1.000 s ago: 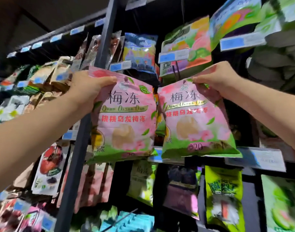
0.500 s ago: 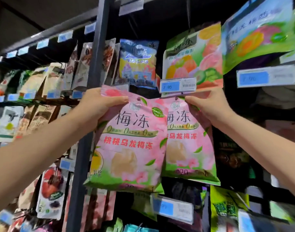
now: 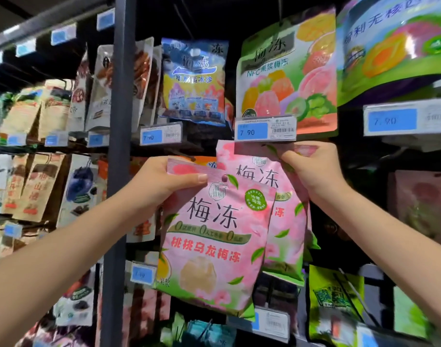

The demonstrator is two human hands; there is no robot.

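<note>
1. Your left hand (image 3: pixel 151 186) pinches the front pink pouch (image 3: pixel 211 241) by its top edge; the pouch hangs below your thumb.
2. Your right hand (image 3: pixel 312 169) grips the rear pink pouch (image 3: pixel 287 221) at its top, just under the price tag (image 3: pixel 265 131).
3. The front pouch overlaps the rear one.

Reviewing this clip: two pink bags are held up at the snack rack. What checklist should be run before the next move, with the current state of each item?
1. Left hand pinches the top edge of the front pink bag: ok.
2. Right hand pinches the top of the rear pink bag: ok.
3. Front bag's hang hole is clear of the thumb: ok.
4. Rear bag's hole is in sight: cannot tell, its top middle is hidden by the price tag.
5. Free hook for the bags: cannot tell, none shows.
6. Bags are apart: not ok, the front one overlaps the rear one.
</note>
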